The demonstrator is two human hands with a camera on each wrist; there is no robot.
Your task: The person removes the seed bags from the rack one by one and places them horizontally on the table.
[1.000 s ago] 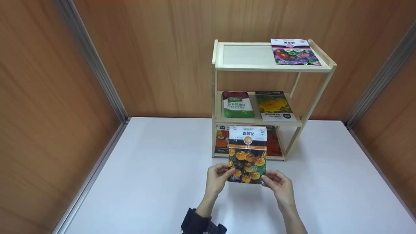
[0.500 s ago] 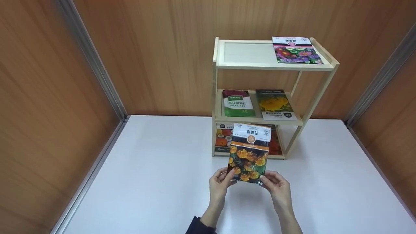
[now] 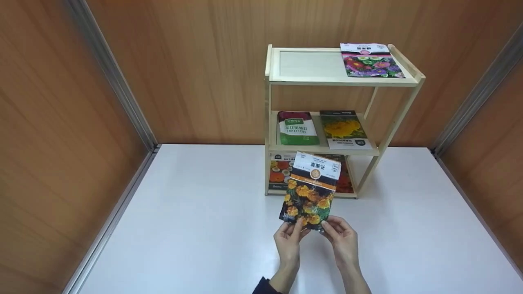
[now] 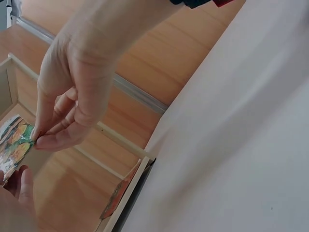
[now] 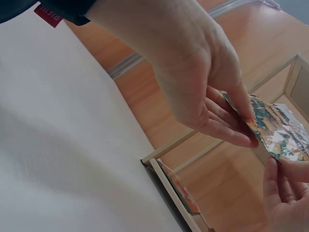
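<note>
I see a wooden rack (image 3: 273, 122) at the back of the white table (image 3: 196, 228), with three shelves. The top shelf holds one purple packet (image 3: 371, 61) at its right end. The middle shelf holds a green packet (image 3: 297, 128) on the left and a yellow packet (image 3: 345, 130) just beside it on the right. On the bottom shelf lies a red packet (image 3: 279, 174), partly hidden behind what I hold, so I cannot tell how many lie there.

The marigold packet (image 3: 311, 190) is in the air in front of the bottom shelf, above the table, tilted with its white top edge leaning right and away from me. Only its lower edge meets my fingers; the rest stands free above them.

My left hand (image 3: 289, 241) pinches the lower left corner between thumb and fingertips; the left wrist view shows the fingers (image 4: 50, 129) drawn narrow on the packet's edge (image 4: 14, 145). My right hand (image 3: 342, 239) pinches the lower right corner, and the right wrist view shows its fingers (image 5: 231, 126) laid flat and close along the crinkled foil (image 5: 280, 130), thumb underneath. Both hands are close together, just apart, above the table.
</note>
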